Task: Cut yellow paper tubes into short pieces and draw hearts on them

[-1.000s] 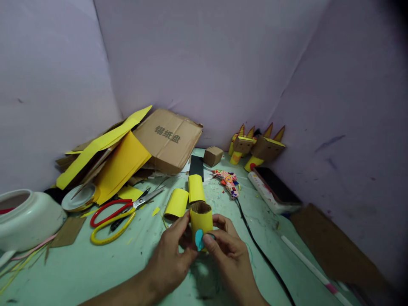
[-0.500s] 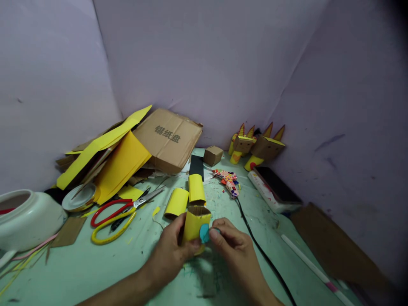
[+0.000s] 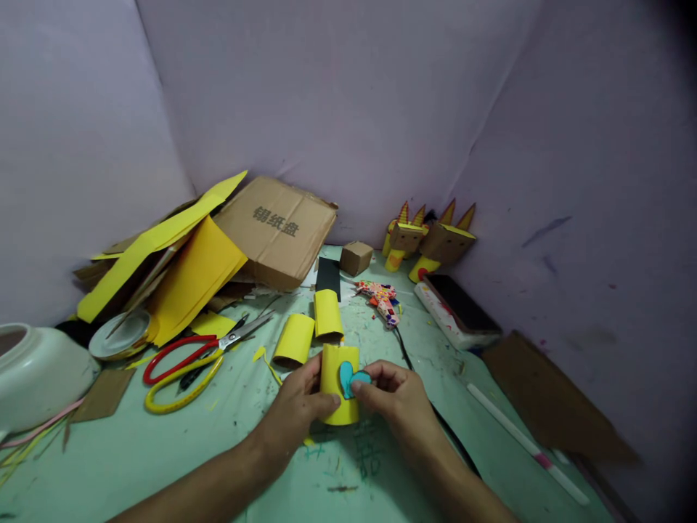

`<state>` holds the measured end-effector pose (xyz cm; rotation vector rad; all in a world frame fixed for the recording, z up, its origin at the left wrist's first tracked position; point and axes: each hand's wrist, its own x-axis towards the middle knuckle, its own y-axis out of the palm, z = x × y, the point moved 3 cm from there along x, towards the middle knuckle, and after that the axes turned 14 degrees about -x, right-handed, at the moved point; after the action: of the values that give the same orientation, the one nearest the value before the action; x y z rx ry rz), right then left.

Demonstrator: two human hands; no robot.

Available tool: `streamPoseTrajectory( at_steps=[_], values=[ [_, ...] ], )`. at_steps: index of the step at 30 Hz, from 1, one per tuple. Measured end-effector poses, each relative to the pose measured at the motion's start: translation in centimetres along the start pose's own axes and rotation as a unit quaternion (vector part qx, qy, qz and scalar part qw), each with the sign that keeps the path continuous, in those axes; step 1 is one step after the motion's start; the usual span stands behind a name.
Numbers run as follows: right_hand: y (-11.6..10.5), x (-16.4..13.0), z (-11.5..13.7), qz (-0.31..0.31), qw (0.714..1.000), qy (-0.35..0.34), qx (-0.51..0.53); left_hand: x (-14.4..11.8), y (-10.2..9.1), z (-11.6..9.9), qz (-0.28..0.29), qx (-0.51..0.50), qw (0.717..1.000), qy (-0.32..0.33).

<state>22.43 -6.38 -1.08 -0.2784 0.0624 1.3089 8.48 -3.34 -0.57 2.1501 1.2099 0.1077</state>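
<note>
Yellow tube [image 3: 336,396]: upright on table [image 3: 163,465], centre front. Left hand [image 3: 294,414] grips tube's side. Right hand [image 3: 395,396] pinches blue heart [image 3: 349,378] against tube front, apparently touching. Scissors [image 3: 185,359] well left.

hands [image 3: 348,399] holding yellow tube [image 3: 338,392], seemingly blue heart [image 3: 348,377]
</note>
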Motion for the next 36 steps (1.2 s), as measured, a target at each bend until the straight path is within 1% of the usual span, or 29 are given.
streamPoseTrajectory(
  at_steps=[4, 7, 10, 12, 15, 18, 20, 22, 24, 26, 28, 33, 36],
  values=[
    [-0.1, 0.1, 0.4, -0.020, 0.999, -0.010, -0.037, -0.4, 0.3, -0.6, 0.032, 0.004, 0.999, -0.015],
    [-0.1, 0.0, 0.7, -0.022, 0.998, -0.019, -0.061, -0.4, 0.4, -0.5, 0.045, 0.019, 0.999, -0.012],
    [0.2, -0.2, 0.7, -0.017, 0.999, -0.006, -0.045, -0.3, 0.1, -0.1, 0.022, 0.035, 0.999, 0.023],
    [0.4, -0.2, 0.5, -0.013, 0.999, 0.003, -0.032, -0.3, -0.1, 0.1, -0.008, 0.040, 0.998, 0.043],
    [0.7, -0.3, 0.4, -0.004, 1.000, 0.013, -0.012, -0.6, 0.0, 0.1, -0.044, 0.041, 0.998, 0.032],
    [0.6, -0.1, 0.4, -0.003, 1.000, 0.004, 0.022, -0.7, 0.0, 0.0, -0.058, 0.018, 0.998, 0.014],
    [0.6, 0.1, 0.3, 0.011, 0.998, 0.008, 0.055, -0.6, -0.1, 0.0, -0.054, -0.005, 0.998, 0.013],
    [0.6, 0.2, 0.1, 0.040, 0.996, 0.020, 0.078, -0.5, -0.2, 0.1, -0.047, -0.021, 0.999, 0.016],
    [0.6, 0.3, 0.0, 0.067, 0.995, 0.015, 0.077, -0.3, -0.4, 0.2, -0.043, -0.026, 0.999, 0.020],
    [0.5, 0.3, -0.1, 0.076, 0.995, -0.005, 0.060, -0.2, -0.5, 0.3, -0.043, -0.021, 0.999, 0.021],
    [0.4, 0.3, -0.1, 0.064, 0.996, -0.017, 0.059, 0.0, -0.7, 0.3, -0.035, -0.010, 0.999, 0.022],
    [0.2, 0.5, 0.0, 0.044, 0.997, -0.016, 0.055, 0.2, -0.7, 0.1, -0.004, 0.037, 0.999, 0.021],
    [-0.1, 0.6, 0.3, 0.007, 0.999, -0.022, 0.030, 0.0, -0.6, 0.0, 0.013, 0.045, 0.999, 0.019]
  ],
)
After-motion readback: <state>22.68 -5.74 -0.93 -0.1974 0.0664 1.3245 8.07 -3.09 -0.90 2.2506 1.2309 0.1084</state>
